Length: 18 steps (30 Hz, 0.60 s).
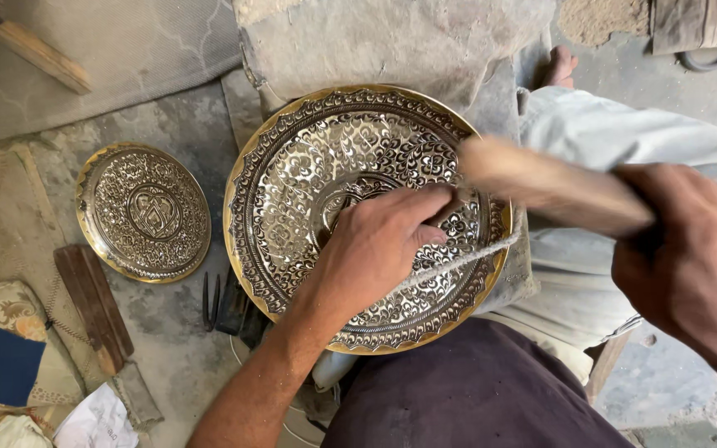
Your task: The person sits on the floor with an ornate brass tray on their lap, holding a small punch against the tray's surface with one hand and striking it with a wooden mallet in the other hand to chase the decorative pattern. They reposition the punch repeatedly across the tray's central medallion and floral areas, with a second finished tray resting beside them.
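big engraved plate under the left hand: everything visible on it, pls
The large plate is round, shiny silver-toned metal with a gold-coloured scalloped rim and dense floral engraving in rings around a central medallion. It lies face up, tilted slightly, propped on a grey stone-like block and the person's lap. The left hand rests on its centre-right, fingers pinching a thin tool against the surface. A pale cord crosses its lower right. The right hand swings a blurred wooden mallet above it.

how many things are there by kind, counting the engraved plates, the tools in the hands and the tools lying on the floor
Engraved metal plates: 2, the large plate and the small plate
Tools in hands: 2, a wooden mallet in the right hand, and a tool mostly hidden under the left hand
Dark metal tools on the floor: at least 2
Wooden block: 1
Total: 7
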Tool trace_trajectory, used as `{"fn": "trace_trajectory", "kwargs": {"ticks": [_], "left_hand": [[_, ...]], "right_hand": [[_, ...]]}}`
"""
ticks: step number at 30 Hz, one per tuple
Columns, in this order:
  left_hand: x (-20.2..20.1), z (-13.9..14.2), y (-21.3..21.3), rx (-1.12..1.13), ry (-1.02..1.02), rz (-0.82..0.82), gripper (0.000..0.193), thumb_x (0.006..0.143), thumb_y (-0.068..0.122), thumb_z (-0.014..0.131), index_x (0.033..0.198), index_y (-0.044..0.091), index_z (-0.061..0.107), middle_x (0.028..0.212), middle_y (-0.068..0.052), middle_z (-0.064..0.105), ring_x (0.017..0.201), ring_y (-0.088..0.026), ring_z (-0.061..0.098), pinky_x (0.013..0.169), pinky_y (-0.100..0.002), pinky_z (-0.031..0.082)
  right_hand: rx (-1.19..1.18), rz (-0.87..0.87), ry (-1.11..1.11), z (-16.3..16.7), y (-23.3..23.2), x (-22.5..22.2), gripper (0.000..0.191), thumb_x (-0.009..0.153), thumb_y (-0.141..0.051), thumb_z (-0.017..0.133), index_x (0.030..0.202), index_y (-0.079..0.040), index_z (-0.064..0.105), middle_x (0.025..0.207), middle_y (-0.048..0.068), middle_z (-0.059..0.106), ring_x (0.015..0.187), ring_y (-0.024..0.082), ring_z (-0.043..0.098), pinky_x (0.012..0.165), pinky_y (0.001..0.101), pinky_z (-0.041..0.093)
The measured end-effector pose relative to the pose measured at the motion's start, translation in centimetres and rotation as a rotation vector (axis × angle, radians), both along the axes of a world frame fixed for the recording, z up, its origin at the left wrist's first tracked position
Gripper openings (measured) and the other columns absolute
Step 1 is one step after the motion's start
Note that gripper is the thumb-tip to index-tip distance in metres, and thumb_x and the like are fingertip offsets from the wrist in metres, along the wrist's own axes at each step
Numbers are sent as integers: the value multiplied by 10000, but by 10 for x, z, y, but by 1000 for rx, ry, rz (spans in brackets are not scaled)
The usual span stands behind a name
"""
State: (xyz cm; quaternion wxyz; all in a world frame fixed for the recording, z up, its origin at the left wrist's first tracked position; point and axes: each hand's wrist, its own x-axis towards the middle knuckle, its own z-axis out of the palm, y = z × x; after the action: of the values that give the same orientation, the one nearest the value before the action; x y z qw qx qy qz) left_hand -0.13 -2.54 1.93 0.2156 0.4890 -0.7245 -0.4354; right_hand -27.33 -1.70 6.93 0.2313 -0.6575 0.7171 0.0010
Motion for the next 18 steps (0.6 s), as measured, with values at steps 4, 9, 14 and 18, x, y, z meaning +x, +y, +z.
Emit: {"fn": "trace_trajectory", "kwargs": {"ticks": [4,9,14,18], "left_hand": [[-3,4,-9,44,-33,-92,351,883,41,713,1227,84,662,1063,-114,748,906,-260,766,740,-377,628],[-2,2,-7,112,-31,-118,390,883,-45,657,1244,104,666,1070,-100,753,886,-233,779,701,-350,633],[1,-8,1,-48,2,-99,380,874,11,703,1243,81,649,1066,-119,753,883,-255,765,713,-349,638],[6,-11,7,45,50,-21,246,971,25,644,1206,87,606,1032,-100,735,905,-192,778,626,-298,621]], "right_hand": [[-199,269,171,-9,21,1,451,711,9,711,1159,-32,688,958,159,735,867,334,725,801,450,575],[-214,33,-19,-19,36,5,430,774,-33,694,1199,-25,629,1009,151,719,887,312,706,798,438,557],[-127,-235,-233,-16,39,6,477,748,-53,708,1201,-59,559,965,86,692,867,304,685,768,426,551],[-271,266,130,-15,38,-5,491,726,40,712,1211,-6,654,954,163,700,855,328,700,777,428,566]]}}
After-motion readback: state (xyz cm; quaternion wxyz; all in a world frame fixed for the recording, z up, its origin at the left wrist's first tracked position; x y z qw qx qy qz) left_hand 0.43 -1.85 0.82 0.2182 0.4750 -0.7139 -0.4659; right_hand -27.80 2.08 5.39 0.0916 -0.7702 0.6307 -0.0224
